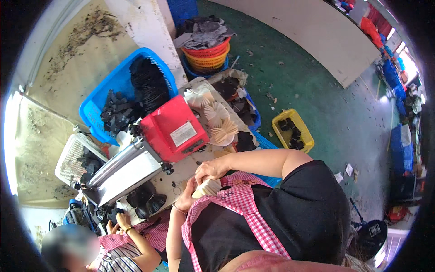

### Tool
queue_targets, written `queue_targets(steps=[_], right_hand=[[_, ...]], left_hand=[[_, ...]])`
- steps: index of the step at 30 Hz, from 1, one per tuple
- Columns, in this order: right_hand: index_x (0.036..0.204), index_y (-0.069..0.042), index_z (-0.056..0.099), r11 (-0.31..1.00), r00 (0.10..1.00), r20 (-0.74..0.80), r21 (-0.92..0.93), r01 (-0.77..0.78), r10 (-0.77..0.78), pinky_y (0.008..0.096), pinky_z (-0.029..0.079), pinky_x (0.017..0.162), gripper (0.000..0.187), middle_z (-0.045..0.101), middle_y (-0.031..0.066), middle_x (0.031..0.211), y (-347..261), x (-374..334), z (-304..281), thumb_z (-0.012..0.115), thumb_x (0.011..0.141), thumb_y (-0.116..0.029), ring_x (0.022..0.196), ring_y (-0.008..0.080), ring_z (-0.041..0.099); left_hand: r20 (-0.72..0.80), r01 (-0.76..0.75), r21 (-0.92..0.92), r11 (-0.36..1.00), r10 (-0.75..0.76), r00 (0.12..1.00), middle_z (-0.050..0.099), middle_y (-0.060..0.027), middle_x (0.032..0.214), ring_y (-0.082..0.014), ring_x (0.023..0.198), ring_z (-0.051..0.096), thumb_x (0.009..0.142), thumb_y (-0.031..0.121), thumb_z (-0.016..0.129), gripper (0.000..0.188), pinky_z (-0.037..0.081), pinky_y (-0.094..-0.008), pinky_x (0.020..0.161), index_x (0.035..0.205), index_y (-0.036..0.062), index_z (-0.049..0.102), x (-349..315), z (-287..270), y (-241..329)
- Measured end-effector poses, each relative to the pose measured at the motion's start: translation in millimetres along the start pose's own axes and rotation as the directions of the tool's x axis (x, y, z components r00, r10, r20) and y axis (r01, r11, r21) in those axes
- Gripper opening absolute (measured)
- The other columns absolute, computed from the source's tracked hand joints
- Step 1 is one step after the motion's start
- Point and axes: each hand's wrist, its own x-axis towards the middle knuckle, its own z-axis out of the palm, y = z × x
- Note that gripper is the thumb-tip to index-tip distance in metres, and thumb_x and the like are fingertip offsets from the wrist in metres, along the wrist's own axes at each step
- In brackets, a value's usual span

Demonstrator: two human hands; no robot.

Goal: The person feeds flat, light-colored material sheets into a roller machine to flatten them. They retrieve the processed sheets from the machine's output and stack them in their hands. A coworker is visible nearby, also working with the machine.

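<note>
Close to my chest, a stack of thin cream-coloured pieces [208, 188] is held between my two hands. My left hand [185, 197] is closed round its left side. Over its top edge the fingers of my right hand [211, 170] are bent and closed on the pieces. What the pieces are made of I cannot tell. Just beyond my hands stands a red machine [174, 128] with a long metal bed. To its right, fanned stacks of similar cream pieces [216, 113] lie on the worktable [181, 179].
A blue basket [97, 111] of black pieces stands beyond the machine, with a white basket [68, 156] to its left. A co-worker's hand [121, 221] is at black pieces at lower left. Stacked baskets [206, 56] and a yellow basket [290, 129] stand on the floor.
</note>
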Motion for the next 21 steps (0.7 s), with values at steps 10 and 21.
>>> queue_targets(steps=[10, 21], right_hand=[[0.093, -0.002, 0.061, 0.891, 0.996, -0.06, 0.452, -0.028, 0.061, 0.0318, 0.046, 0.073, 0.009, 0.063, 0.0029, 0.083, -45.1, 26.4, -21.8, 0.065, 0.09, -0.01, 0.081, 0.0099, 0.057], [0.083, -0.003, 0.066, 0.985, 0.978, -0.2, 0.172, -0.02, 0.055, 0.0399, 0.049, 0.065, 0.027, 0.067, 0.0114, 0.074, -50.2, -3.5, -20.2, 0.067, 0.093, -0.028, 0.071, 0.0206, 0.067]], left_hand=[[0.002, -0.028, 0.289, 0.957, 0.029, 1.0, 0.058, -0.0063, 0.133, -0.0165, 0.123, 0.054, 0.082, 0.017, 0.085, 0.075, 0.042, -0.0349, 0.106, 0.143, 0.0012, 0.046, -10.4, 4.1, 68.2], [-0.728, 0.374, 0.501, 0.781, 0.146, 0.67, 0.07, -0.0174, 0.099, -0.0286, 0.094, 0.07, 0.065, 0.023, 0.089, 0.064, 0.054, -0.0396, 0.083, 0.115, 0.0014, 0.055, -31.1, 10.6, 51.8]])
